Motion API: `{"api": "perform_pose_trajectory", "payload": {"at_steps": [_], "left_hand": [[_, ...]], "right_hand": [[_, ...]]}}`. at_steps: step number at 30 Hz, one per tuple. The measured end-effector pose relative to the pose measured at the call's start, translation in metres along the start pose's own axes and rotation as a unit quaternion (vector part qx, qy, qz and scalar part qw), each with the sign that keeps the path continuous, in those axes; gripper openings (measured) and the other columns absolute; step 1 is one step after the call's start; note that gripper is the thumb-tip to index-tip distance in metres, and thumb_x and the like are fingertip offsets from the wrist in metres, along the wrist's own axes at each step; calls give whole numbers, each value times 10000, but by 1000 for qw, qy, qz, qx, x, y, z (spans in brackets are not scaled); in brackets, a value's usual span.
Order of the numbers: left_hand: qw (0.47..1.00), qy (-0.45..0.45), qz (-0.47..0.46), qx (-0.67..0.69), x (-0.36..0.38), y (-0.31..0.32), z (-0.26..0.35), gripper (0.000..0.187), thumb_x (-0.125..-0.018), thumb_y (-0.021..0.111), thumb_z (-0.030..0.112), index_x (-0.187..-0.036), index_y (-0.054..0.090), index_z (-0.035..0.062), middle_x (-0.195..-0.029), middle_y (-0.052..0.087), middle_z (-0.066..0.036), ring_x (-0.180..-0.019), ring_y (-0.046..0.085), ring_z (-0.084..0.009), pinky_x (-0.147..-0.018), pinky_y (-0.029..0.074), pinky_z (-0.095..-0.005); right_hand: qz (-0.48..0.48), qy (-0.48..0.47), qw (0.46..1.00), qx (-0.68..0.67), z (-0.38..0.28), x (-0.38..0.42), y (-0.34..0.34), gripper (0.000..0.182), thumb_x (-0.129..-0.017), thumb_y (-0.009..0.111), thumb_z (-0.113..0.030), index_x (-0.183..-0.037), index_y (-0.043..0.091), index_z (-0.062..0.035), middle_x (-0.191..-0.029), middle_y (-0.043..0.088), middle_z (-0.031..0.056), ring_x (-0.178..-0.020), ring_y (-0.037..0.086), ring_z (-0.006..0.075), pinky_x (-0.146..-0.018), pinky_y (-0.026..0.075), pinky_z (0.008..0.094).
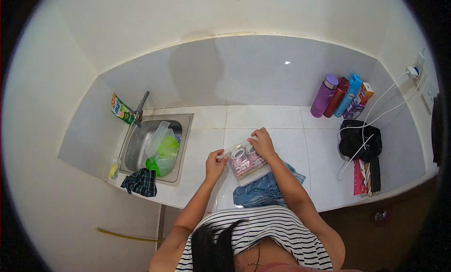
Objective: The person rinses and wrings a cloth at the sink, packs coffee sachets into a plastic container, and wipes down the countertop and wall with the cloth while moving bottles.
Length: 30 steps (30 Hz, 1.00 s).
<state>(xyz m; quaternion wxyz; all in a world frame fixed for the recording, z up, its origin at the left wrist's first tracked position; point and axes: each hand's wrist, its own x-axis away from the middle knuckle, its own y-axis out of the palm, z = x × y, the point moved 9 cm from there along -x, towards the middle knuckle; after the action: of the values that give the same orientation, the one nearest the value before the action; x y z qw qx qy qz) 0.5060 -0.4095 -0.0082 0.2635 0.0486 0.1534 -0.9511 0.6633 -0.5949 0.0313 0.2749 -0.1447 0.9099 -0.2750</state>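
In front of me on the white tiled counter is a clear plastic pack (248, 165) with pink panels and white "ABC" lettering; its contents are hard to make out. My left hand (216, 165) pinches its upper left corner, fingers bent. At the upper right corner my right hand (262, 144) has its thumb and fingers closed on the top edge. A crumpled blue cloth (263, 193) lies just below the pack, partly under my right forearm.
To the left is a steel sink (186, 145) holding green and clear plastic ware (167, 147). A dark checked cloth (141, 182) hangs at its front edge. Several bottles (325, 95) stand back right. White cables (371, 124) run to a black bag (359, 140).
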Motion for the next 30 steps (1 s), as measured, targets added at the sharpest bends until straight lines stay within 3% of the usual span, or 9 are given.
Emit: {"api": "perform_pose_trajectory", "payload": {"at_steps": [12, 15, 18, 20, 21, 23, 24, 27, 30], "left_hand": [[992, -113, -39, 30, -4, 5, -24, 399, -813, 677, 17, -1201, 582, 15, -1131, 584, -127, -760, 611, -135, -658, 523, -254], [997, -40, -63, -37, -8, 8, -19, 417, -803, 658, -17, -1208, 560, -6, -1127, 557, -109, -813, 591, -145, -648, 545, -273], [978, 53, -89, -183, -5, 19, 30, 438, -788, 627, -28, -1219, 551, -16, -1216, 541, -155, -1003, 585, -256, -783, 539, -357], [905, 186, -69, -378, 4, 43, 68, 519, -749, 629, -20, -1256, 524, -33, -1327, 489, -210, -1215, 481, -362, -996, 415, -440], [892, 139, -138, -408, 9, 58, 47, 631, -797, 630, 90, -1368, 399, -45, -1495, 292, -222, -1391, 263, -394, -1063, 292, -574], [876, 107, -187, -431, 24, 79, 56, 797, -828, 634, 338, -1434, 284, -45, -1557, 119, -223, -1443, 77, -402, -1045, 153, -702], [867, 97, -209, -441, 25, 86, 52, 1057, -752, 599, 660, -1447, 248, -56, -1565, 36, -238, -1448, -3, -408, -1025, 65, -739], [847, 84, -235, -470, 27, 88, 56, 1360, -545, 610, 856, -1490, 153, -8, -1554, -27, -271, -1445, -6, -418, -1028, 6, -728], [847, 116, -243, -458, 29, 89, 58, 1334, -528, 589, 881, -1508, 171, 78, -1558, -29, -260, -1430, -3, -457, -1002, 39, -753]], "right_hand": [[-87, 40, 995, -13, 12, 3, 18, 291, -827, 696, -211, -975, 583, 12, -967, 551, 196, -915, 561, 360, -792, 468, 405], [-91, 32, 995, 1, 9, 6, 18, 290, -857, 660, -227, -992, 561, 11, -971, 549, 200, -931, 557, 373, -799, 465, 423], [-95, 46, 994, 11, 4, 6, 17, 278, -878, 630, -232, -1001, 553, 5, -988, 560, 206, -942, 560, 389, -805, 463, 442], [-129, 68, 989, 18, 7, 9, 22, 256, -900, 596, -233, -1003, 556, -2, -1012, 572, 220, -950, 563, 407, -810, 461, 461], [-146, 66, 987, 21, 8, 10, 26, 263, -911, 577, -243, -1023, 555, -6, -1031, 580, 224, -964, 566, 409, -818, 468, 466], [-170, 56, 983, 46, 14, 8, 33, 286, -932, 535, -261, -1060, 547, -6, -1049, 587, 254, -965, 574, 434, -827, 469, 492], [-166, 30, 985, 35, 17, 8, 36, 291, -939, 519, -270, -1062, 542, -7, -1046, 587, 259, -958, 575, 441, -827, 467, 500], [-194, 54, 979, 5, 16, 12, 30, 324, -959, 489, -291, -1118, 531, -12, -1062, 585, 254, -990, 562, 435, -855, 453, 482], [-193, 61, 979, -5, 7, 14, 19, 330, -964, 480, -301, -1125, 515, -15, -1061, 587, 251, -1001, 565, 428, -845, 457, 479]]}}
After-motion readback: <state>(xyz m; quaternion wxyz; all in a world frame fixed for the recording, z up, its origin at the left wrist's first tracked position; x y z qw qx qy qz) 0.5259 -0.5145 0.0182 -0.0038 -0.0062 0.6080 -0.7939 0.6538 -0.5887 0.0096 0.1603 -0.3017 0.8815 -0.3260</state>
